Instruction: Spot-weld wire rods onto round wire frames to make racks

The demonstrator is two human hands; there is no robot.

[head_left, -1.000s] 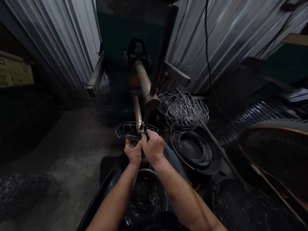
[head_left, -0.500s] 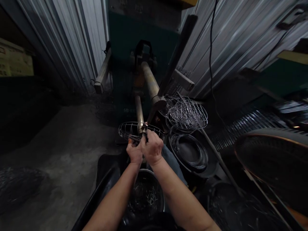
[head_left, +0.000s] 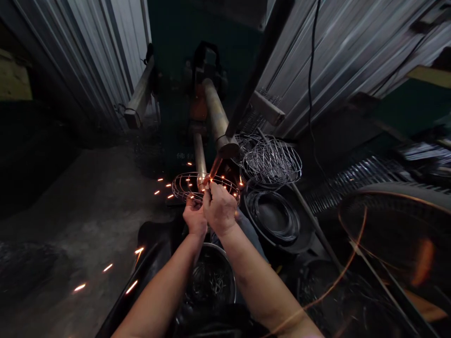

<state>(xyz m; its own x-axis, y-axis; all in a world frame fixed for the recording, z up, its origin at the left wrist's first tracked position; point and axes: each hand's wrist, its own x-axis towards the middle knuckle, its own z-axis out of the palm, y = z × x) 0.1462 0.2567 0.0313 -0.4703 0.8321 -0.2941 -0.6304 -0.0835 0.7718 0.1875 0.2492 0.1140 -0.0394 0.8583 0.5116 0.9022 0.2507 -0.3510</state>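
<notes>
A round wire frame (head_left: 177,194), like a fan guard or shallow basket, sits between the welding machine's lower arm (head_left: 199,152) and the copper electrode (head_left: 215,166) coming down from the upper arm (head_left: 217,112). My left hand (head_left: 195,218) is closed on the near edge of this frame. Just beside it, my right hand (head_left: 221,210) is pinched near the electrode tip; its fingers hide whatever they hold. Bright sparks (head_left: 160,180) fly out around the contact point and both hands.
Under my forearms stands a round metal bowl (head_left: 232,281) with short wire pieces. To the right are a heap of wire rings (head_left: 273,162), a coil of wire (head_left: 294,220) in a tub, and a large dark round rim (head_left: 384,192). A wooden bar (head_left: 136,110) juts out at left.
Sparks have burst from the electrode tip and scattered, some toward the lower left. The electrode now meets the frame's area, glowing orange. My hands stay nearly in place; the view has shifted slightly.
</notes>
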